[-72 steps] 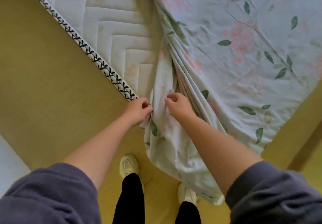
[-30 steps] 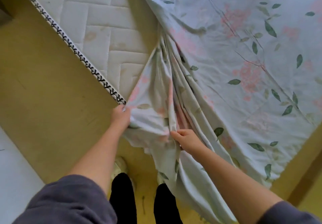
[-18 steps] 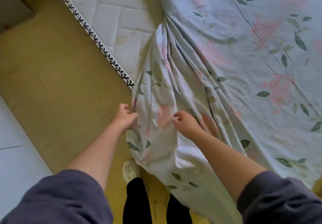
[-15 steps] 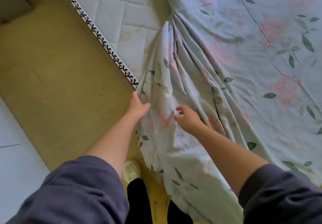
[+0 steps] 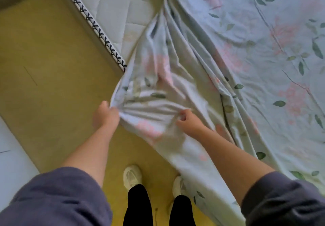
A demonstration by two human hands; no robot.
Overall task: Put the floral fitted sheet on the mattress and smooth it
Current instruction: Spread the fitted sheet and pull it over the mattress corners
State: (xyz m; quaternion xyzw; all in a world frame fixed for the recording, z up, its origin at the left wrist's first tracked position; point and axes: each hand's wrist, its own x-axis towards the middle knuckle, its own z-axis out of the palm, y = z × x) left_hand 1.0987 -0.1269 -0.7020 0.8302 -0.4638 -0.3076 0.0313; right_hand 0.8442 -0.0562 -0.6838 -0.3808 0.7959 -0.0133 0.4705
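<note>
The pale blue floral sheet (image 5: 246, 53) lies over the right part of the white quilted mattress (image 5: 112, 5), bunched into folds over the near corner and hanging down toward the floor. My left hand (image 5: 105, 115) grips the sheet's edge just past the corner, by the black-and-white trim (image 5: 98, 30). My right hand (image 5: 189, 122) pinches a fold of the same sheet a little to the right. The cloth is stretched taut between the two hands. The mattress corner itself is hidden under the fabric.
Yellow floor (image 5: 44, 67) runs along the left side of the mattress and under my feet. My two white shoes (image 5: 131, 176) stand close to the hanging cloth. A pale panel (image 5: 12, 155) lies at the far left edge.
Both hands have closed on the sheet again and pulled apart, stretching the bunched corner sideways. My left hand has moved out and down from the mattress corner.
</note>
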